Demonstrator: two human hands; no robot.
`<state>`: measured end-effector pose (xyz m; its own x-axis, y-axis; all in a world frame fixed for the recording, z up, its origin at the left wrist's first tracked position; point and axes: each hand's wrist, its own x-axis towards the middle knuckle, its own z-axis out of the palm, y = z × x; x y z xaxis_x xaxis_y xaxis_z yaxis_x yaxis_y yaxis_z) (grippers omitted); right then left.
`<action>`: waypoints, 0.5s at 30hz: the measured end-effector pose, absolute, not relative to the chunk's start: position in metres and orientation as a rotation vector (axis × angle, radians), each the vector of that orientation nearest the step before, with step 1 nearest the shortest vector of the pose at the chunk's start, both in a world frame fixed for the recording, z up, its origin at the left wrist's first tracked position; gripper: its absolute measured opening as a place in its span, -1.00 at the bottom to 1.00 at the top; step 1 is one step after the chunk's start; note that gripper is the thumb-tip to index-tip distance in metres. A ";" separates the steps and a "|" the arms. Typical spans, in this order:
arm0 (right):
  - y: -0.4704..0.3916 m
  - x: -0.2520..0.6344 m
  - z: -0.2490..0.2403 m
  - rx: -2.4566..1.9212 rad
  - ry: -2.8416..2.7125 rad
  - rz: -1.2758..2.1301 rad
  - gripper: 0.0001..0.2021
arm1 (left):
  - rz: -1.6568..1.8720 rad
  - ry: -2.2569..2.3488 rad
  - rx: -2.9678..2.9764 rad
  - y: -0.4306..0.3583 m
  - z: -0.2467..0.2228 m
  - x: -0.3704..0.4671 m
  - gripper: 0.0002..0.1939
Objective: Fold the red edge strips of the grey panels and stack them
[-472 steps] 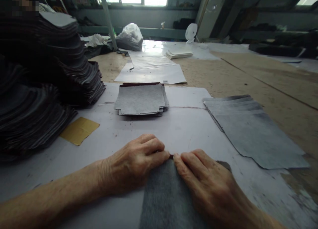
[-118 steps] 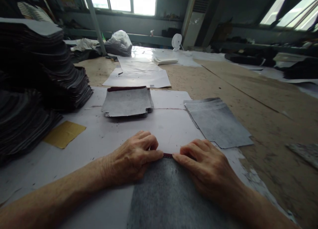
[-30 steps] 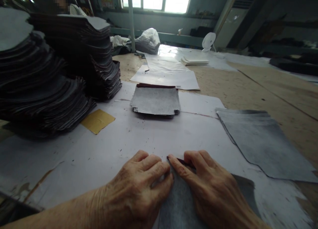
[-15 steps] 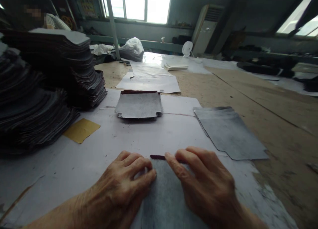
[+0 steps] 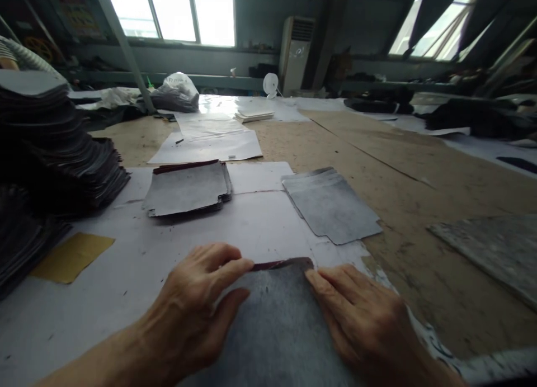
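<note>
A grey fabric piece (image 5: 281,320) lies in front of me, a dark maroon strip showing along its far edge, partly folded over. My left hand (image 5: 201,297) is at the far left corner, index fingertip on the strip and thumb apart from it, below. At the right corner, my right hand (image 5: 356,308) has its fingers together, their tips against the edge of the piece; whether they pinch it is hidden. Beyond them are a small stack of grey pieces with maroon edges (image 5: 188,188) and a flatter grey stack (image 5: 331,205).
Tall dark stacks (image 5: 62,146) stand at the left, near a yellow-brown square (image 5: 73,257). White sheets (image 5: 210,144), a plastic bag (image 5: 180,90) and a small white fan (image 5: 271,85) are farther back. A grey slab (image 5: 495,253) lies at the right. A person's striped sleeve shows far left.
The view has turned to the right. My right hand has moved from the strip to the right corner of the piece. My left thumb and index finger are farther apart, and more of the maroon edge shows.
</note>
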<state>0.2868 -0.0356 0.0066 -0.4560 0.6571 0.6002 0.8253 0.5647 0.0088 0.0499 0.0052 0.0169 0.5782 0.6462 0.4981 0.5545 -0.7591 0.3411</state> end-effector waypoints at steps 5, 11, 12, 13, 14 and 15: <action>-0.038 0.290 0.002 -1.201 -2.201 -0.350 -0.74 | 0.899 0.911 2.574 0.024 0.006 0.105 -0.77; -0.038 0.292 -0.005 -1.276 -2.147 -0.323 -0.70 | 0.979 0.896 2.542 0.027 -0.010 0.119 -0.74; -0.037 0.292 -0.006 -1.288 -2.145 -0.314 -0.70 | 0.972 0.894 2.551 0.027 -0.010 0.118 -0.74; -0.036 0.291 -0.007 -1.300 -2.145 -0.298 -0.70 | 0.960 0.892 2.560 0.026 -0.011 0.118 -0.73; -0.036 0.291 -0.007 -1.312 -2.150 -0.275 -0.70 | 0.945 0.890 2.567 0.026 -0.011 0.118 -0.72; -0.035 0.291 -0.008 -1.322 -2.152 -0.252 -0.69 | 0.930 0.889 2.570 0.026 -0.010 0.117 -0.72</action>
<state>0.2910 -0.0350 -0.0077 -0.3290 0.7488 0.5754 0.8614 0.4876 -0.1420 0.1173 0.0258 -0.0102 0.6063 0.6290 0.4865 0.4582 -0.7764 0.4328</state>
